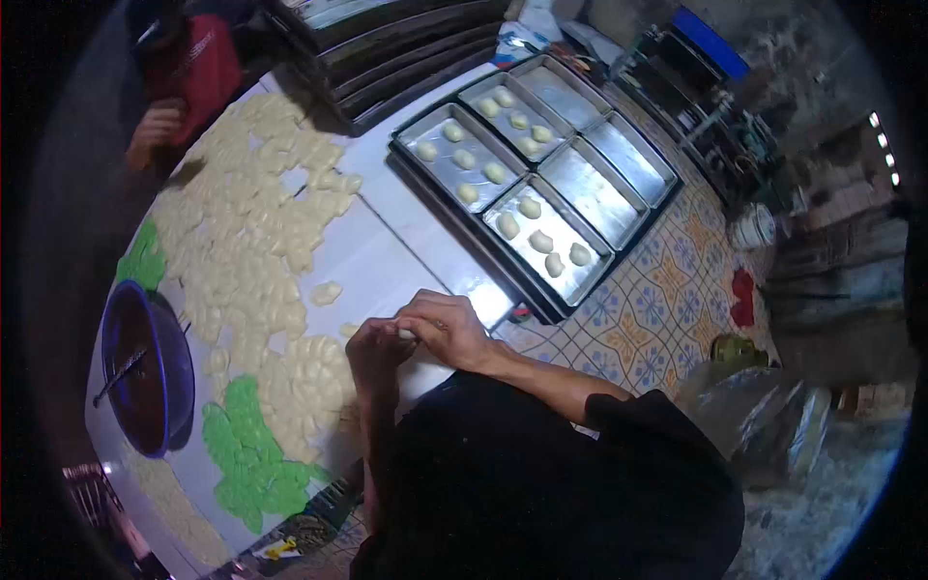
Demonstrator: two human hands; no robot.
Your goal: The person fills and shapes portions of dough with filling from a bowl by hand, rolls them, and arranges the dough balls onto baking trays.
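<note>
My left hand (372, 353) and my right hand (447, 327) meet over the near edge of a white table (387, 261). Together they pinch a small pale dough piece (407, 334) between the fingertips. Many pale dough pieces (256, 232) are spread across the table to the left of my hands. One loose dough piece (327, 292) lies just above them. A group of metal baking pans (594, 193) stands beyond my hands, and three of the pans hold shaped dough balls (541, 242).
A blue bowl (184, 372) of dark filling with a spoon sits at the left. Green dough pieces (251, 454) lie beside it. Another person in red (188, 72) has a hand at the far table edge. Stacked trays (406, 53) stand behind, above a patterned tile floor (657, 309).
</note>
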